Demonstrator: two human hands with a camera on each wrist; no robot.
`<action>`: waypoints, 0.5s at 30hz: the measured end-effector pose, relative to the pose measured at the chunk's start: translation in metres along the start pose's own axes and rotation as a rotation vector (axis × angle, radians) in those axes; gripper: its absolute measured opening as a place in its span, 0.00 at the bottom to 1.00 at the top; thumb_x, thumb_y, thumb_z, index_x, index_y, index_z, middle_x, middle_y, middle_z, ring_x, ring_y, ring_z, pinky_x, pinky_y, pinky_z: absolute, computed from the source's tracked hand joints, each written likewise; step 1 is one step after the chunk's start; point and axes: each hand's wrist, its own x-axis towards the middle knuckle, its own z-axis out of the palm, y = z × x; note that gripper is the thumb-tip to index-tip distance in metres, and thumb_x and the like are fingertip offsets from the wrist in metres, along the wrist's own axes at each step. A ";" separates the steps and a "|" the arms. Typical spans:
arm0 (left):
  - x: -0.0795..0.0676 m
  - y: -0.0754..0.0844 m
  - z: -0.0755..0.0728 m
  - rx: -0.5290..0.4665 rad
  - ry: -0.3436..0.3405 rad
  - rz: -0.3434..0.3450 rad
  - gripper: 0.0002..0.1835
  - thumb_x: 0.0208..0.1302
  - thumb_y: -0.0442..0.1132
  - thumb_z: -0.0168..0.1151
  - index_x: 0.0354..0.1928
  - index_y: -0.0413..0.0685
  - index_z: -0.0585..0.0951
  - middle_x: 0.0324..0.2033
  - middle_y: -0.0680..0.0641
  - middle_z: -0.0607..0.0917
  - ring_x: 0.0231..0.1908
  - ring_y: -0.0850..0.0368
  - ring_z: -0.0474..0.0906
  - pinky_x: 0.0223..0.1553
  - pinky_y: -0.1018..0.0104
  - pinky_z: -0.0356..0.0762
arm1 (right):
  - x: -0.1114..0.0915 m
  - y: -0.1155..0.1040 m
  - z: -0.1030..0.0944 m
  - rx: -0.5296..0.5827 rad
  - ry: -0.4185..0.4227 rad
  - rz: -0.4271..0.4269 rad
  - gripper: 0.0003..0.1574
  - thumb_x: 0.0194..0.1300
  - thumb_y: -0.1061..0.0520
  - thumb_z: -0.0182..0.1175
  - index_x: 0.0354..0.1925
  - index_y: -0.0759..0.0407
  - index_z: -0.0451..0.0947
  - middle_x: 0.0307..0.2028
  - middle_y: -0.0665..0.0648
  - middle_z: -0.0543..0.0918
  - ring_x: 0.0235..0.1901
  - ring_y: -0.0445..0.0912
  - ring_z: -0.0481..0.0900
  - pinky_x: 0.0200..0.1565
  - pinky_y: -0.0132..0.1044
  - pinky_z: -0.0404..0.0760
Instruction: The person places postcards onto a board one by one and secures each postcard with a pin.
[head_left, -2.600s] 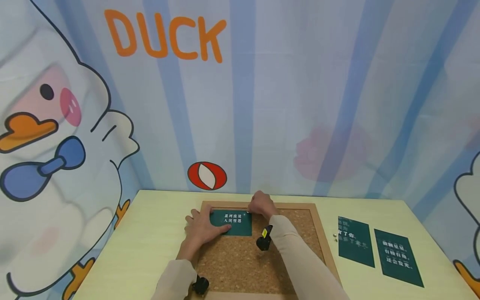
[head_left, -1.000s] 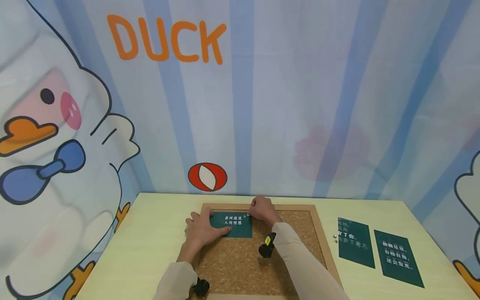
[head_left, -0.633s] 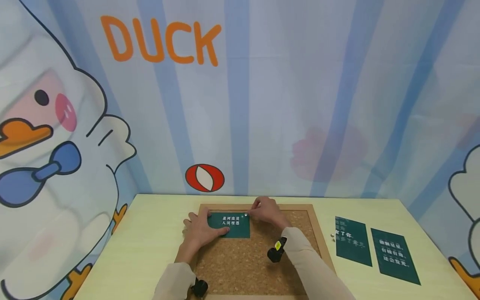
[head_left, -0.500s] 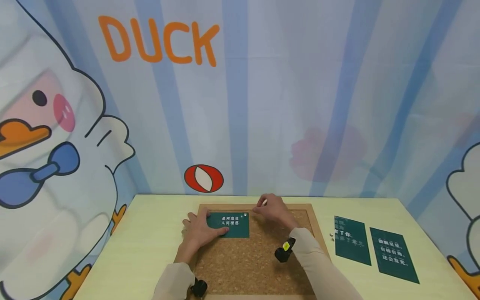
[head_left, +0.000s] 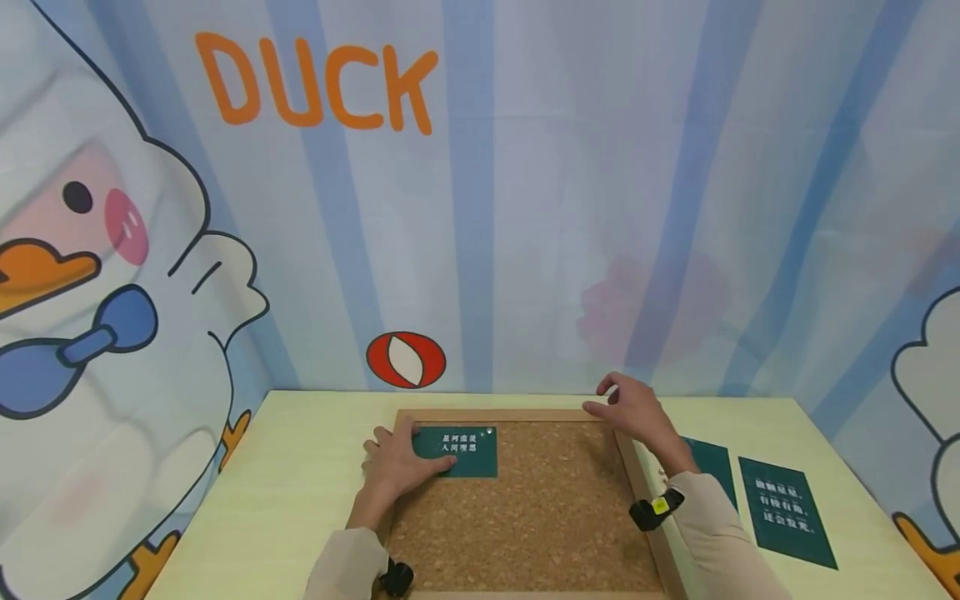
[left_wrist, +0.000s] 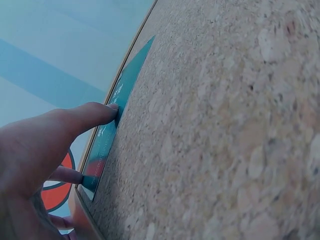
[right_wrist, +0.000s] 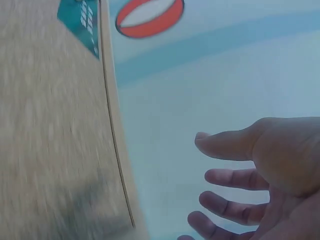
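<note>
A green card (head_left: 476, 467) with white writing lies near the top left corner of the wood-framed cork board (head_left: 540, 525). My left hand (head_left: 397, 462) presses it down, fingers spread. In the left wrist view the thumb lies across the card (left_wrist: 132, 75) and one fingertip touches its near end. A small silvery pushpin (head_left: 490, 431) shows at the card's upper right corner. Off to the right, my right hand (head_left: 633, 408) hovers over the board's top right corner, fingers apart. Nothing shows between its thumb and fingers in the right wrist view.
Two more green cards lie on the pale table right of the board: one (head_left: 787, 512) in full view, the other (head_left: 716, 467) partly behind the right forearm. Small pins (head_left: 662, 473) sit beside the frame. A printed curtain (head_left: 540, 208) hangs behind the table.
My right hand has left the card's upper right corner and moved right across the board, its fingers spreading. The pin there is now uncovered. The left hand keeps its place.
</note>
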 end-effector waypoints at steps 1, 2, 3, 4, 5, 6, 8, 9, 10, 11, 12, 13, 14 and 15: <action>0.000 0.000 0.000 -0.001 -0.002 0.000 0.47 0.46 0.66 0.80 0.62 0.46 0.73 0.50 0.32 0.69 0.54 0.31 0.63 0.51 0.30 0.68 | -0.003 0.005 -0.005 -0.012 0.009 0.008 0.22 0.71 0.50 0.67 0.51 0.66 0.75 0.42 0.66 0.80 0.35 0.55 0.79 0.35 0.50 0.79; 0.000 0.000 0.000 -0.002 -0.004 -0.001 0.47 0.46 0.66 0.80 0.62 0.46 0.73 0.50 0.32 0.69 0.54 0.31 0.63 0.51 0.31 0.68 | -0.007 0.010 -0.009 -0.025 0.017 0.010 0.23 0.71 0.50 0.67 0.51 0.67 0.75 0.43 0.68 0.80 0.36 0.55 0.79 0.35 0.51 0.79; 0.000 0.000 0.000 -0.003 -0.004 -0.001 0.47 0.46 0.66 0.80 0.62 0.46 0.73 0.50 0.32 0.69 0.54 0.31 0.63 0.50 0.31 0.68 | -0.010 0.015 -0.014 -0.041 0.025 0.014 0.24 0.71 0.49 0.67 0.52 0.67 0.75 0.44 0.68 0.80 0.37 0.56 0.79 0.35 0.51 0.79; -0.001 0.001 0.000 -0.005 -0.004 0.000 0.47 0.46 0.65 0.80 0.62 0.46 0.73 0.50 0.32 0.69 0.54 0.31 0.63 0.50 0.31 0.68 | -0.013 0.020 -0.018 -0.054 0.033 0.019 0.25 0.71 0.49 0.67 0.52 0.68 0.75 0.45 0.69 0.80 0.37 0.56 0.79 0.35 0.51 0.79; -0.001 0.002 -0.001 -0.006 -0.003 0.000 0.47 0.46 0.65 0.80 0.62 0.46 0.73 0.50 0.32 0.69 0.54 0.31 0.63 0.50 0.31 0.68 | -0.016 0.026 -0.022 -0.067 0.041 0.026 0.26 0.71 0.49 0.67 0.53 0.68 0.74 0.46 0.70 0.80 0.37 0.57 0.79 0.35 0.51 0.80; -0.001 0.003 -0.001 -0.007 -0.003 0.001 0.47 0.46 0.65 0.80 0.62 0.46 0.73 0.50 0.32 0.69 0.54 0.32 0.63 0.50 0.31 0.68 | -0.020 0.031 -0.026 -0.080 0.048 0.034 0.27 0.71 0.49 0.67 0.53 0.69 0.74 0.45 0.71 0.80 0.37 0.57 0.79 0.35 0.52 0.80; -0.002 0.004 -0.002 -0.004 -0.002 0.003 0.47 0.46 0.65 0.80 0.62 0.45 0.73 0.50 0.32 0.69 0.54 0.31 0.63 0.51 0.30 0.68 | -0.027 0.044 -0.033 -0.105 0.059 0.051 0.27 0.71 0.50 0.67 0.53 0.70 0.73 0.46 0.73 0.79 0.37 0.58 0.79 0.35 0.53 0.80; -0.002 0.004 -0.002 -0.003 -0.001 0.005 0.47 0.46 0.65 0.80 0.62 0.45 0.73 0.50 0.32 0.69 0.54 0.31 0.64 0.51 0.30 0.68 | -0.030 0.050 -0.036 -0.121 0.064 0.063 0.27 0.70 0.50 0.67 0.53 0.71 0.72 0.45 0.74 0.79 0.36 0.58 0.79 0.35 0.53 0.80; -0.002 0.004 -0.003 -0.002 -0.002 0.004 0.47 0.46 0.65 0.80 0.62 0.45 0.73 0.50 0.32 0.69 0.54 0.31 0.63 0.51 0.30 0.68 | -0.034 0.057 -0.038 -0.140 0.073 0.074 0.27 0.70 0.50 0.67 0.52 0.71 0.72 0.45 0.74 0.79 0.36 0.59 0.79 0.35 0.54 0.80; -0.002 0.004 -0.003 -0.003 -0.003 0.005 0.47 0.47 0.65 0.80 0.62 0.45 0.73 0.50 0.32 0.69 0.54 0.31 0.63 0.51 0.30 0.68 | -0.037 0.063 -0.041 -0.160 0.081 0.085 0.27 0.70 0.50 0.67 0.51 0.72 0.72 0.43 0.74 0.79 0.36 0.59 0.79 0.35 0.54 0.79; -0.002 0.004 -0.003 0.000 -0.003 0.004 0.47 0.47 0.65 0.80 0.62 0.45 0.73 0.50 0.32 0.69 0.54 0.31 0.63 0.51 0.30 0.68 | -0.040 0.069 -0.043 -0.180 0.085 0.097 0.27 0.70 0.50 0.67 0.50 0.72 0.71 0.42 0.73 0.79 0.35 0.59 0.79 0.35 0.55 0.79; -0.002 0.003 -0.004 0.001 -0.004 0.003 0.47 0.47 0.65 0.80 0.62 0.45 0.73 0.50 0.32 0.69 0.54 0.31 0.64 0.51 0.29 0.68 | -0.043 0.075 -0.044 -0.199 0.087 0.111 0.28 0.69 0.51 0.67 0.49 0.73 0.71 0.40 0.72 0.79 0.34 0.59 0.78 0.34 0.54 0.79; -0.003 0.003 -0.005 0.003 -0.004 0.002 0.47 0.47 0.65 0.80 0.62 0.46 0.73 0.50 0.32 0.69 0.54 0.31 0.64 0.51 0.29 0.68 | -0.046 0.081 -0.045 -0.215 0.086 0.128 0.28 0.69 0.51 0.67 0.49 0.74 0.70 0.37 0.71 0.78 0.33 0.58 0.77 0.34 0.54 0.78; -0.003 0.002 -0.005 0.003 -0.005 0.000 0.47 0.47 0.65 0.80 0.62 0.46 0.73 0.50 0.32 0.69 0.54 0.30 0.64 0.51 0.29 0.68 | -0.049 0.087 -0.046 -0.231 0.083 0.144 0.29 0.69 0.51 0.68 0.49 0.75 0.70 0.35 0.70 0.78 0.32 0.58 0.77 0.34 0.54 0.78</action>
